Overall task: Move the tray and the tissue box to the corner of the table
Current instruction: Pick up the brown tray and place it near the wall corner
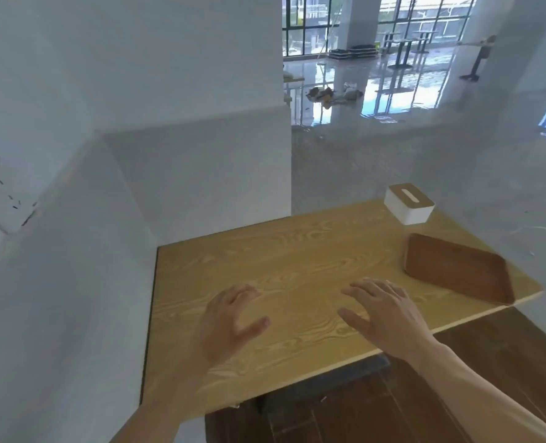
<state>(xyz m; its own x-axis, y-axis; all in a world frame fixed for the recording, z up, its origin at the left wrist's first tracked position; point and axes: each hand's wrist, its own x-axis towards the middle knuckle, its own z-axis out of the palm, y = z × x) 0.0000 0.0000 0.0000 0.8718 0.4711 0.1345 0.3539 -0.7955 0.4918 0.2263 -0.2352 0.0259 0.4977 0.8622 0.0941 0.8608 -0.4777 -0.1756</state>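
Both hands hover spread and empty over the light, wood-grained rectangular table [281, 266], palms down, fingers fanned wide and gripping nothing. The shallow reddish-brown wooden tray [457, 271] with rounded corners lies ahead and to the right of the right hand [383, 310], near that hand and well apart from the left hand [228, 314] — so the right hand is plainly the nearer one for a first reach. The tray's long axis runs on a slant, from its far-left end out toward the near-right corner of the table, where one end sits right at the edge; the hand would meet its long left side first. Beyond the tray, at the far right of the tabletop, stands the white rectangular tissue box with a pale wooden slotted lid [409, 203], just past the tray's far end but apart from it. The box's long axis and its slot also run on a slant, roughly parallel to the tray's, though the wide-angle lens bends things out there and the exact angle is hard to judge. It too lies on the right hand's side, farther off than the tray. The corner against the white walls — at the table's far left — looks the likely destination.
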